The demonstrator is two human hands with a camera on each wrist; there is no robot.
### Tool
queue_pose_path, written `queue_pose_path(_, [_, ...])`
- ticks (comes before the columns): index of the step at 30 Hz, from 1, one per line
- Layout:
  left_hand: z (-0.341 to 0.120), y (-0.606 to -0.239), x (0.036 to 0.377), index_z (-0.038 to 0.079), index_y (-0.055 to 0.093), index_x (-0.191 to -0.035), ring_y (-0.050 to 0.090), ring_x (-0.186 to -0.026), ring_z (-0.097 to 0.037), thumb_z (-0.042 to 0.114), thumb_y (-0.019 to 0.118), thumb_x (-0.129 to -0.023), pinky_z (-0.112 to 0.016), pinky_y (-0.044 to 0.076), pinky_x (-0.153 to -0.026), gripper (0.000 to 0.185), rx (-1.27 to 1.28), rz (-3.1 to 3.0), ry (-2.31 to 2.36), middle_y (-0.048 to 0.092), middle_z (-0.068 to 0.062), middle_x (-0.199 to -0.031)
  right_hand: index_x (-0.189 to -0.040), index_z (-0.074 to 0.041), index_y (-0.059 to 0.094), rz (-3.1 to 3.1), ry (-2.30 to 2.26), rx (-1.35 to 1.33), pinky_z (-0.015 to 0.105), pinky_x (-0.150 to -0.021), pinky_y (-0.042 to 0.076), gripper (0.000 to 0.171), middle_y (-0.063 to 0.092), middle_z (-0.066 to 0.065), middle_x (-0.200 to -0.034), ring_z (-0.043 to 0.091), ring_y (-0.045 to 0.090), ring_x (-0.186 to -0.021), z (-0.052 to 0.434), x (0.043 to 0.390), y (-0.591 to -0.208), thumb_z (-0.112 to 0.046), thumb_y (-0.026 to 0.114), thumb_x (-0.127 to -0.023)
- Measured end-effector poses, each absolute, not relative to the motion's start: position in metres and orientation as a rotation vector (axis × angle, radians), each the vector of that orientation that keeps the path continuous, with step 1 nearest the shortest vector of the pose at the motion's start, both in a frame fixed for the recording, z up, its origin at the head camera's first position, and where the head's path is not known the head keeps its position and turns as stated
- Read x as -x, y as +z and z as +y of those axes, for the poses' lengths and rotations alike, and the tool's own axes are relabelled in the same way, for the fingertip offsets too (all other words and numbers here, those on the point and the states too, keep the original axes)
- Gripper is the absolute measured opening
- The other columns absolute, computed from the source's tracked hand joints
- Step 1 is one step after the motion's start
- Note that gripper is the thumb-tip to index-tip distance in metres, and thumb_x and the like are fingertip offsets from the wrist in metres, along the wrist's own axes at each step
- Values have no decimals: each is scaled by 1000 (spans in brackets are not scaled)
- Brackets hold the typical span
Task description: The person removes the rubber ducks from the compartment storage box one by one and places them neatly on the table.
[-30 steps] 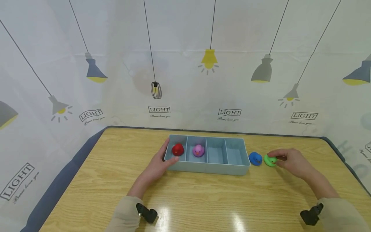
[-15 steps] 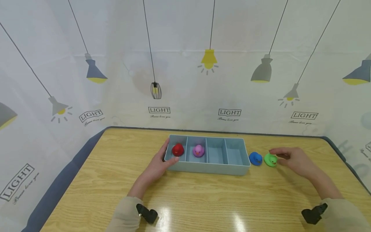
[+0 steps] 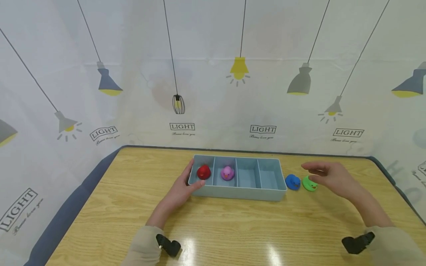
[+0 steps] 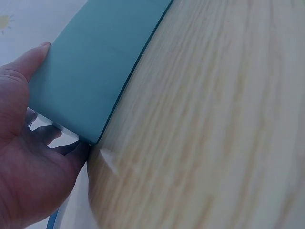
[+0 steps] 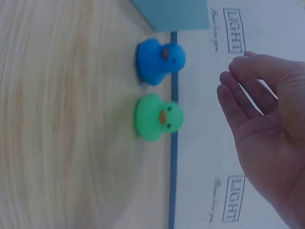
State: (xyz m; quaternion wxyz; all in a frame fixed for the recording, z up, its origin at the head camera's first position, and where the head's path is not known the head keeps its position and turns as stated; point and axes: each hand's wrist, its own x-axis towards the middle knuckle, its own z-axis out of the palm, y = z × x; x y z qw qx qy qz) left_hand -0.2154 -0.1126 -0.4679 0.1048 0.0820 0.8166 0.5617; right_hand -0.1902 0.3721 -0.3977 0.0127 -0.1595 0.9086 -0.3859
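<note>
A pale blue box with several compartments (image 3: 239,194) rests on the table. My left hand (image 3: 179,190) grips its left end, the thumb over the front rim and the fingers round the end wall (image 4: 71,90). Inside the leftmost compartment is a red toy duck (image 3: 203,172); a pink toy duck (image 3: 227,173) occupies the second. The two right compartments are bare. Just right of the box stand a blue toy duck (image 5: 155,62) and a green toy duck (image 5: 152,118), both upright. Above the green one my right hand (image 3: 332,179) hovers with loosely bent fingers, holding and touching nothing.
The wooden table (image 3: 233,229) ends in a dark blue edge at the back. Behind it hangs a pale curtain (image 3: 213,92) printed with lamps. A black camera sits on each wrist.
My right hand has come off the green duck and risen above it. The green duck stays beside the blue one. My left hand keeps its hold on the box.
</note>
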Motion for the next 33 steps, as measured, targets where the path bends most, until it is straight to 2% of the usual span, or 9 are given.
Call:
queue_pose_path(6, [-113, -468, 215, 31, 12, -166, 14, -156, -32, 37, 71, -97, -53, 20, -122, 91, -236, 2418, 1641, 15, -4, -171, -136, 11, 59, 2683, -1360, 509, 22, -86, 56, 40, 60, 31, -133, -8, 60, -107, 342, 190, -381, -1, 67, -98])
queue_pose_path(14, [-112, -468, 214, 32, 13, -166, 16, -155, -31, 38, 71, -97, -53, 21, -122, 90, -238, 2427, 1636, 16, -3, -170, -135, 10, 59, 2560, -1484, 575, 24, -90, 55, 41, 62, 27, -132, 1, 64, -111, 303, 191, -370, 0, 69, -96])
queue_pose_path(17, [-113, -468, 214, 32, 12, -166, 15, -155, -31, 38, 71, -98, -53, 20, -122, 91, -243, 2428, 1637, 16, -5, -170, -134, 9, 61, 2530, -1505, 611, 24, -91, 55, 40, 63, 26, -131, 7, 65, -114, 288, 192, -369, 0, 68, -96])
queue_pose_path(24, [-113, -469, 214, 31, 11, -166, 14, -156, -32, 37, 71, -98, -53, 19, -122, 91, -242, 2425, 1639, 15, -5, -171, -131, 11, 62, 2496, -1521, 688, 25, -93, 54, 38, 63, 28, -130, 42, 61, -121, 258, 196, -377, 3, 68, -95])
queue_pose_path(28, [-112, -468, 214, 32, 12, -166, 14, -156, -31, 36, 71, -98, -53, 20, -122, 90, -220, 2422, 1640, 15, -4, -171, -131, 11, 62, 2476, -1532, 678, 25, -93, 54, 38, 64, 27, -130, 47, 58, -123, 241, 200, -383, 3, 68, -95])
queue_pose_path(33, [-111, -467, 214, 32, 12, -166, 14, -156, -32, 35, 71, -98, -54, 20, -122, 90, -222, 2414, 1655, 16, -5, -171, -132, 9, 62, 2450, -1531, 717, 38, -99, 53, 39, 65, 27, -129, 48, 58, -123, 221, 206, -390, 2, 70, -94])
